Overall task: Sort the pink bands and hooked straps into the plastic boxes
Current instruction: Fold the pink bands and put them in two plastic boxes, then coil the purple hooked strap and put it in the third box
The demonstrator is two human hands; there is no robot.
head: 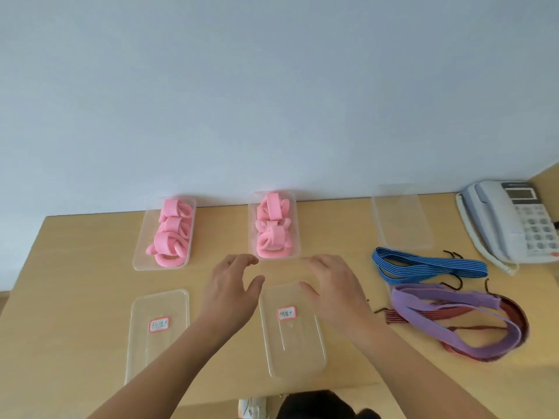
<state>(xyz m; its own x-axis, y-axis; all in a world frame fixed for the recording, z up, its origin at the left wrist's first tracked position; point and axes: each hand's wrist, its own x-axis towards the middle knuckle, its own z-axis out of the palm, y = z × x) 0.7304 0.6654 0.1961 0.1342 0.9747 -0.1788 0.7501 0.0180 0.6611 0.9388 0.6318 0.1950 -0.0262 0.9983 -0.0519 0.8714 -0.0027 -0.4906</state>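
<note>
Both hands are hovering low over the tan wooden counter (75, 282) and holding nothing. The left hand (231, 287) and the right hand (334, 287) are showing their fingers (242, 262) apart and loosely bent, above the far end of a labelled clear plastic lid (296, 352). A second labelled clear lid (145, 358) is lying to its left.

The soft pink looped bands (172, 234) are sitting heaped in the left clear plastic box (140, 258) and the middle clear plastic box (252, 225). The right clear plastic box (402, 219) is standing empty.

The hooked straps are lying loose on the counter just in front of it. They are a folded blue striped elastic strap (423, 266) and a tangle of purple and red elastic straps (453, 316).

These straps are probably light, limp and stretchy, so one lifted by an end would likely droop and trail. Their dark wire hooks (450, 254) look apt to snag on one another. Pinching the folded middle of one strap while the other hand gathers its hooked ends seems the soundest hold. The thin box may slide when nudged.
</note>
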